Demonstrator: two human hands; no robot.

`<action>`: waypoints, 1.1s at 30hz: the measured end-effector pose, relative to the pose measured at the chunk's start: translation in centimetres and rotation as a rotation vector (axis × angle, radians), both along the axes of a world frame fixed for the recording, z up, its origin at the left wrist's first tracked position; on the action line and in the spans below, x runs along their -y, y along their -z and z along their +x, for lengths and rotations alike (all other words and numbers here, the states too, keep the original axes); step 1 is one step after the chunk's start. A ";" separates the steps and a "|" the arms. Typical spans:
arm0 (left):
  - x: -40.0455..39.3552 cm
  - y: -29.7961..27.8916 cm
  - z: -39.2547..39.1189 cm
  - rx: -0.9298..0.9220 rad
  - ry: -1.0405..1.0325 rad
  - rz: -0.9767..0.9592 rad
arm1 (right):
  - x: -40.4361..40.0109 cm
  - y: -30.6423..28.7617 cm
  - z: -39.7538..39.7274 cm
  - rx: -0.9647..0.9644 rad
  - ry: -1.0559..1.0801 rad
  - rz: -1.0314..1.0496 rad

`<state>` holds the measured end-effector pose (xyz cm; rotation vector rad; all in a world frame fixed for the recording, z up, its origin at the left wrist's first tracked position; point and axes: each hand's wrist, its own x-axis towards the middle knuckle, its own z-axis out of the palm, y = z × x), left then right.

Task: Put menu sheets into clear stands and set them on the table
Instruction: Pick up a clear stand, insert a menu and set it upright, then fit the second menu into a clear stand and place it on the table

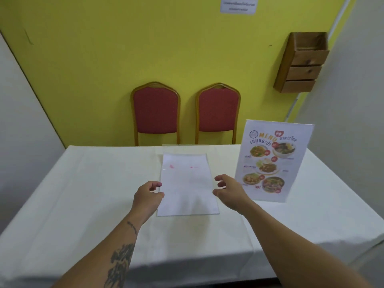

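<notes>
White-clothed table (83, 194), one clear stand (188, 183) lying flat at centre with a sheet inside, both hands at its sides.

Sheet in the flat stand shows its pale back, faint pink print bleeding through; the stand's far end reaches almost to the table's far edge. Left hand (148, 196): fingers curled, thumb and fingertips at the stand's left edge, seemingly touching it; whether it actually pinches the edge cannot be told. Right hand (227, 191): fingers spread and loosely curved, just beside the right edge, gripping nothing. Second stand (274, 161), upright and holding a colour menu sheet with food photos, on the table to the right, near the right hand but apart. Two red chairs (155, 111) against the yellow wall (104, 59) beyond. Wooden wall box (301, 63) upper right.
</notes>
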<state>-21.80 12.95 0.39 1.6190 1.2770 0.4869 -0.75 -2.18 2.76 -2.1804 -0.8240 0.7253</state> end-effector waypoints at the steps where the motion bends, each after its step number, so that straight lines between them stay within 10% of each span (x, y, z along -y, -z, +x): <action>1: 0.0 0.4 -0.3 -0.033 0.014 -0.017 | -0.2 0.4 -0.2 -0.014 -0.009 -0.044; 16: 1.9 2.6 1.2 -0.207 0.014 -0.136 | -1.4 3.8 -1.6 -0.148 0.071 -0.231; 33: -2.6 -3.1 -1.0 0.270 -0.051 -0.077 | -0.8 -2.3 3.0 -0.482 0.219 0.258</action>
